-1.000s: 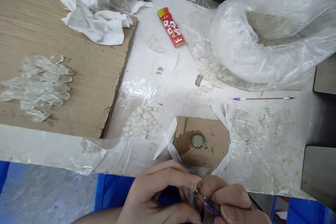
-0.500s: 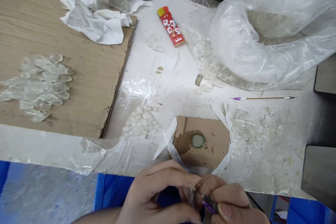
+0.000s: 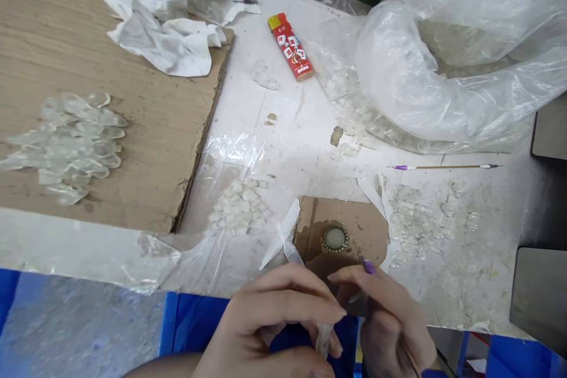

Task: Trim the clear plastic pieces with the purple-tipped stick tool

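Low in the head view, my left hand point(image 3: 270, 316) is closed around a small clear plastic piece point(image 3: 324, 339), pinched between thumb and fingers. Just right of it, my right hand point(image 3: 392, 316) grips a thin brown stick point(image 3: 411, 357) with a purple-wrapped end point(image 3: 367, 266) that sticks out past the fingers. The tip beyond the purple part is too blurred to tell. Above both hands lies a piece of wet-stained cardboard point(image 3: 363, 218) bearing an upturned bottle cap point(image 3: 335, 238) with something pale in it.
Small whitish blocks point(image 3: 239, 207) lie in a heap left of the cap. Clear pieces are piled on a large cardboard sheet point(image 3: 155, 130), others point(image 3: 416, 218) at right. A similar stick point(image 3: 447, 166), a red lighter point(image 3: 290, 47), crumpled white cloth point(image 3: 177, 41) and a big plastic bag point(image 3: 407, 71) surround them.
My right hand has turned and drawn away from the clear piece. The stick's purple end has swung up towards the small cardboard. My left hand still holds the piece.
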### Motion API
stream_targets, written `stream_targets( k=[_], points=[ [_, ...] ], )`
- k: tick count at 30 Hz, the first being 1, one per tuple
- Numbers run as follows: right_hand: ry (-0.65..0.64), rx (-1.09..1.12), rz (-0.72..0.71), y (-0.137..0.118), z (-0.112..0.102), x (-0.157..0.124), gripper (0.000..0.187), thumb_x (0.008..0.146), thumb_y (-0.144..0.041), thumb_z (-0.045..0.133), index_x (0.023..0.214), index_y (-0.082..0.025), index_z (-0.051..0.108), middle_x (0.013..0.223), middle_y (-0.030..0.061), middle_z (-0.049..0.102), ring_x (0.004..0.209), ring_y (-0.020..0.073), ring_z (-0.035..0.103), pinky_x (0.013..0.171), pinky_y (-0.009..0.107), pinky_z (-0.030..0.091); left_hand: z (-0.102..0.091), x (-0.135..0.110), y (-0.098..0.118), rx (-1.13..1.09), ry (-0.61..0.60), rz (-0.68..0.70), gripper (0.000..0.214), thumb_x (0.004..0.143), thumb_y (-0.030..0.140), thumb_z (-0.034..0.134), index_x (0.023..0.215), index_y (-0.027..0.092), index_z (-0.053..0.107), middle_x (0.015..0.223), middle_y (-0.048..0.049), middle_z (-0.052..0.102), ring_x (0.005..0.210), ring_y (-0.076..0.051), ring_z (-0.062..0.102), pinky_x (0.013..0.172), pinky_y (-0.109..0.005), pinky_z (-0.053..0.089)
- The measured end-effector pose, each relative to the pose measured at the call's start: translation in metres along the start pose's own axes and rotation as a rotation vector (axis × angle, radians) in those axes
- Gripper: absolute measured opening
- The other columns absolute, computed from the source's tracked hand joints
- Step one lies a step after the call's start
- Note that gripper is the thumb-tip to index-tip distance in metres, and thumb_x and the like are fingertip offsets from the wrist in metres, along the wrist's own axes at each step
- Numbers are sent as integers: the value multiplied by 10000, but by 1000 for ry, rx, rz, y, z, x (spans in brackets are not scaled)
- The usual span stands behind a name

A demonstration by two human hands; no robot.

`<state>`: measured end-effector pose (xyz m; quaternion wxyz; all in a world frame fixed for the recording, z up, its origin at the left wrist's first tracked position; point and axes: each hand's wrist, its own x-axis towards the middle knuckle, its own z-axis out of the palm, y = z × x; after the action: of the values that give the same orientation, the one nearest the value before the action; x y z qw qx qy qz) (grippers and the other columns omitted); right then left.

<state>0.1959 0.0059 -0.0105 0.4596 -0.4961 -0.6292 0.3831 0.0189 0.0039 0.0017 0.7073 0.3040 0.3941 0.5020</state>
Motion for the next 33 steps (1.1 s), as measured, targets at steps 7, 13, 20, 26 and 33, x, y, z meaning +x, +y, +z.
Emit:
stream_targets(
  k=[7, 13, 20, 26, 33],
  points=[
    [-179, 73, -159, 3, -5, 15, 196, 1108, -234, 565, 1082, -209, 758, 837, 53, 734, 650, 168, 731, 523, 243, 613, 3, 9, -1, 205, -3, -118, 293, 788, 443, 974, 1030, 291, 908, 860, -53, 757, 555, -208, 792, 463, -271, 679],
    [-158, 144, -122, 1, -6, 17, 138, 1089, -215, 608, 1026, -222, 731, 819, 28, 711, 609, 150, 676, 490, 234, 563, 11, 33, 14, 254, -20, -122, 300, 745, 379, 1010, 1005, 277, 900, 857, -50, 741, 673, -258, 829, 529, -310, 704],
    [-98, 281, -207, 9, 4, 20, 191, 1101, -254, 599, 984, -210, 744, 748, 1, 646, 560, 135, 621, 479, 251, 524, 0, 12, 14, -192, -117, -300, 258, 839, 317, 952, 1083, 392, 907, 894, -15, 777, 680, -191, 859, 646, -233, 716],
    [-163, 418, -121, 4, 4, 21, 134, 1081, -273, 643, 995, -231, 738, 748, -17, 602, 557, 126, 589, 487, 249, 509, -1, 8, 10, -207, -136, -284, 288, 878, 295, 916, 1134, 425, 891, 954, -13, 774, 805, -175, 866, 747, -202, 702],
    [-275, 594, 214, -2, 0, 21, 174, 1020, -365, 736, 874, -274, 713, 806, -13, 637, 641, 144, 638, 513, 246, 476, -6, 6, 12, 171, -91, -8, 402, 822, 241, 966, 1195, 366, 882, 849, -28, 782, 756, -171, 799, 739, -209, 681]
  ],
)
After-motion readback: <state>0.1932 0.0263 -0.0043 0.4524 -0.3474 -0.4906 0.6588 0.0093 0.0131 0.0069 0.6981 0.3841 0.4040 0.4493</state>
